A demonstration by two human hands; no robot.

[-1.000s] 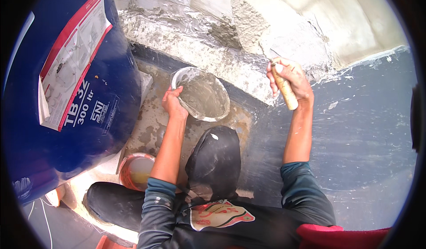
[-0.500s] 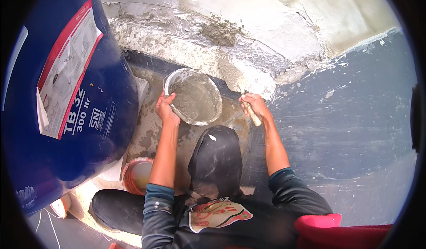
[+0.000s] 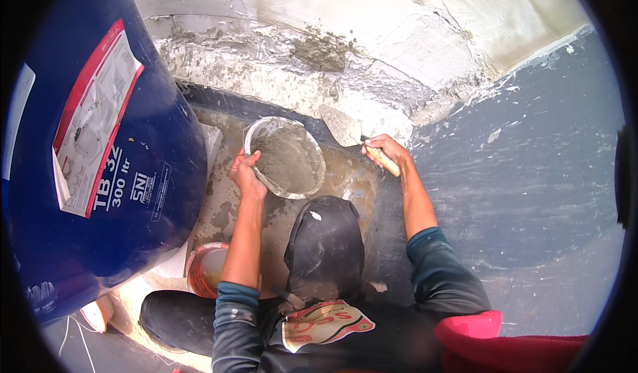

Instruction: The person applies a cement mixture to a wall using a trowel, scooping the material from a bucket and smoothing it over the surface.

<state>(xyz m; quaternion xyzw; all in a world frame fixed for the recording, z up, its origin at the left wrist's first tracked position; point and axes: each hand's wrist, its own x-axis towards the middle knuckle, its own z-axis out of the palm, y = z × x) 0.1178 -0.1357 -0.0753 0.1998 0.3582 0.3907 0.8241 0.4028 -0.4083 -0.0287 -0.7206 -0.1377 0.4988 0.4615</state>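
Observation:
My left hand point(image 3: 247, 174) grips the left rim of a round, pale bucket point(image 3: 318, 177), tilted so its inside shows. Wet grey mortar point(image 3: 287, 155) fills much of it. To the right of the bucket, my right hand point(image 3: 387, 151) is closed round the light handle of a pointing trowel point(image 3: 342, 126). The trowel's blade points up and left, close to the foot of the rough white wall point(image 3: 266, 57), and carries a thin grey smear. Whether the blade touches the wall I cannot tell. A clump of fresh mortar point(image 3: 323, 49) clings to the wall above the blade.
A large blue tank point(image 3: 159, 154) with a peeling label stands close on my left. A reddish bucket point(image 3: 206, 267) sits beside my left forearm. On the right rises a dark grey painted wall point(image 3: 518, 174). My bent knee point(image 3: 325, 240) is just below the mortar bucket.
The trowel blade has swung slightly left and down, and shows less mortar. A small mortar dab now marks the wall above it. The bucket sits slightly lower in view.

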